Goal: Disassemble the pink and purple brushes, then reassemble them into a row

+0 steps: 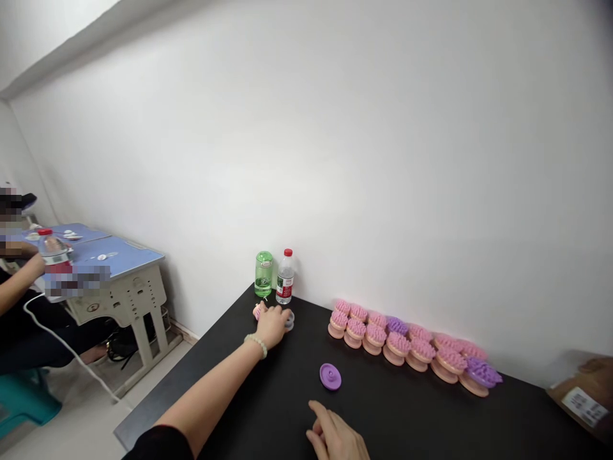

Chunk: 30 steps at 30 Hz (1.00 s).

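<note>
My left hand (274,324) reaches to the far left corner of the black table, fingers apart and bent down over small things. By its fingertips lies a small pink item (257,311), partly covered. Beside its thumb is a clear, whitish ring-shaped piece (290,321). Whatever lies under the palm is hidden. Close to the front edge of the view, my right hand (338,436) is held open above the table with nothing in it. A purple round disc with a small central knob (330,377) lies just beyond its fingers.
Pink bristled round scalp brushes (397,347), a few with purple tops, stand in two rows along the wall. A green bottle (263,275) and a red-capped water bottle (285,278) stand behind my left hand. Right: a brown package (587,399). Left: a person at a blue desk (129,249).
</note>
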Motion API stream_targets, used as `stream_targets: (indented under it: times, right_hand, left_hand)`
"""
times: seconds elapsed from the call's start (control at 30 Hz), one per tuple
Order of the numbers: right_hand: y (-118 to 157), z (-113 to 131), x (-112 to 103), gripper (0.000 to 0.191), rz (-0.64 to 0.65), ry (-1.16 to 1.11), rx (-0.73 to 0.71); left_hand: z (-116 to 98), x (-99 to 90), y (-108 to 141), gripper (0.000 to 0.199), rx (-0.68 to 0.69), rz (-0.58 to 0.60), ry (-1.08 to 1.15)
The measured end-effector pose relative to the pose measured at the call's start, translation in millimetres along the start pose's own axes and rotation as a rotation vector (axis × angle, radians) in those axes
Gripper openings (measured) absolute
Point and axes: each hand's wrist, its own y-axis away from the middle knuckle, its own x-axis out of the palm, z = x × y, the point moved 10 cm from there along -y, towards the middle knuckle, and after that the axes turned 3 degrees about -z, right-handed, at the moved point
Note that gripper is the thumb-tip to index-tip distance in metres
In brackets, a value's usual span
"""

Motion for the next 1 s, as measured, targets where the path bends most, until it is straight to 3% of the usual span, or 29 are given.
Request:
stream_targets:
  times: [0.13,0.3,0.4,0.47,0.53,0.63,0.73,0.87,1.0]
  right_hand:
    - [-3,5,-3,0.037,0.037,0.030,-0.037]
    - [-7,10,-11,0.032,0.037,0.052,0.000]
    - [-11,14,-23,0.024,-0.024,0.048,0.010]
    - [-14,14,-29,0.023,-0.059,0.049,0.029]
    - [-14,11,-31,0.022,-0.056,0.051,0.050]
    - [-13,6,-29,0.022,-0.025,0.057,0.075]
    - [-12,3,-29,0.022,-0.023,0.060,0.085]
    - [-15,7,-36,0.025,-0.074,0.049,0.089]
    - [-17,4,-53,0.031,-0.212,-0.027,0.169]
  left_hand:
    - [-39,14.3,46,0.058,0.128,0.058,-0.043]
    - [-61,8.4,84,0.055,0.225,0.122,0.016]
    - [-39,-15.3,70,0.041,0.134,0.039,0.163]
    - [-6,-34.7,51,0.028,-0.009,-0.091,0.229]
    - [23,-42.2,33,0.027,-0.099,-0.143,0.252]
    - [56,-37.2,19,0.033,-0.197,-0.146,0.330]
    - [66,-22.2,22,0.026,-0.243,-0.106,0.463]
    - [47,-10.1,35,0.021,-0.256,-0.060,0.744]
    - [2,-10.5,49,0.051,-0.193,0.019,1.123]
